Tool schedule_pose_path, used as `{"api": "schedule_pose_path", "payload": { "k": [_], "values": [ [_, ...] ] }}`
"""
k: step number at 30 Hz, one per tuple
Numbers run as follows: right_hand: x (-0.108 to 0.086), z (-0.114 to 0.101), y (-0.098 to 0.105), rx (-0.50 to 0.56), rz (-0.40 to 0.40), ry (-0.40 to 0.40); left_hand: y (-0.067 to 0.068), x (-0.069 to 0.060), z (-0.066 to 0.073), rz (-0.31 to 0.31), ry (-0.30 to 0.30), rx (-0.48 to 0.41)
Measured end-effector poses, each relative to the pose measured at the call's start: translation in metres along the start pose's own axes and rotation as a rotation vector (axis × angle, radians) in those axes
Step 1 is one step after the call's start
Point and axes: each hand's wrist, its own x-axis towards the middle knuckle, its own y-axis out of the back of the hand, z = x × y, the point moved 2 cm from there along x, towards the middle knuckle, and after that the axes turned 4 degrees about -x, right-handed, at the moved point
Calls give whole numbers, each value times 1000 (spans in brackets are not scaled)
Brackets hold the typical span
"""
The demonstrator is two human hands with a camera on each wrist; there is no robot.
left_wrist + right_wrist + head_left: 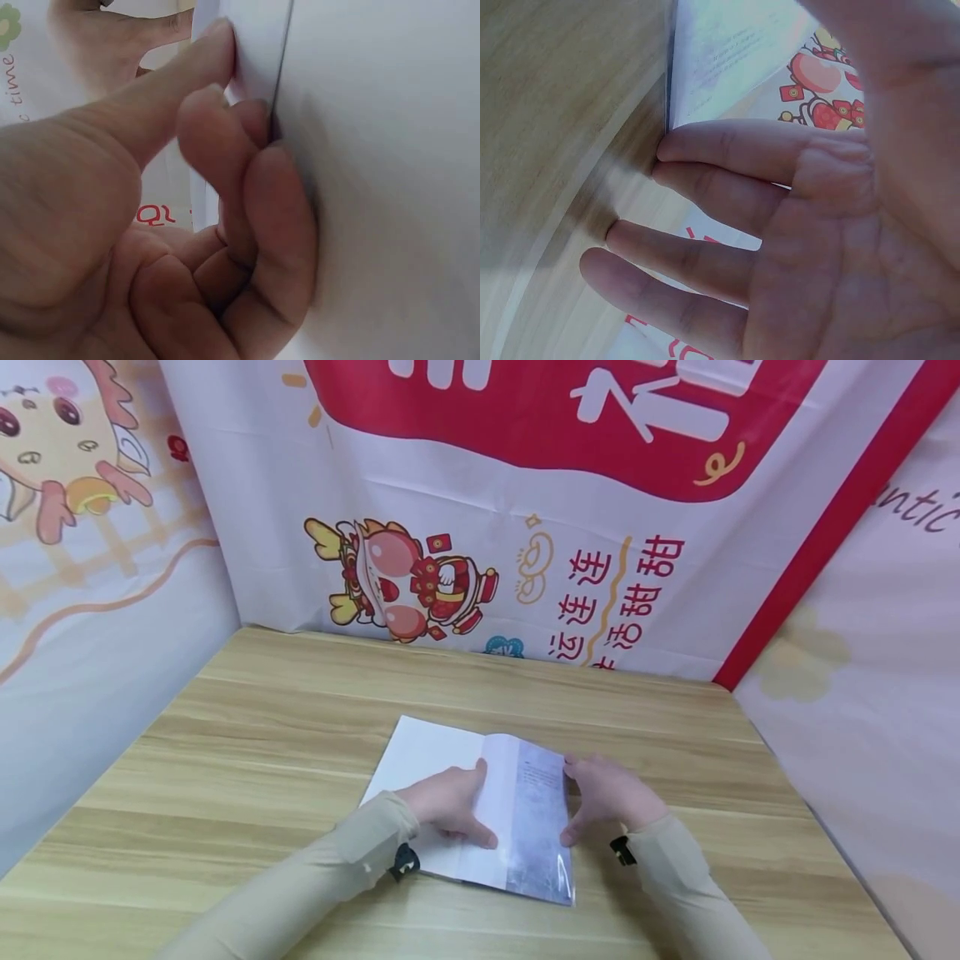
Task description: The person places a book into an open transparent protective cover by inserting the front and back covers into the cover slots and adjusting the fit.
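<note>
An open booklet [540, 843] lies on the wooden table, its left side plain white and its right side a grey-blue printed panel with a glossy, clear-looking edge. On the white part rests my left hand [450, 802], thumb stretched out to press beside the grey-blue panel. In the left wrist view, its other fingers [281, 225] are bent against the white page. My right hand [611, 793] touches the booklet's right edge with thumb and fingertips. The right wrist view shows its fingers [735, 146] mostly straight, two of them meeting at that edge.
The light wooden table [300, 710] extends around the booklet. Printed cloth [465, 485] hangs behind it, with more cloth at the left and right sides. Dark wrist devices [406, 862] sit at both sleeves.
</note>
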Motion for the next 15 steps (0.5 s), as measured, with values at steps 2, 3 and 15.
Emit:
{"api": "schedule_pose_path", "payload": {
  "k": [2,3,15],
  "values": [
    [0,-1,0,-5,3,-7,-1,0,1,19,-8,12],
    [0,0,0,-6,4,-11,-1,-1,1,27,-10,17],
    [1,-3,-1,-9,3,-16,-4,-3,4,77,-14,97]
  ]
}}
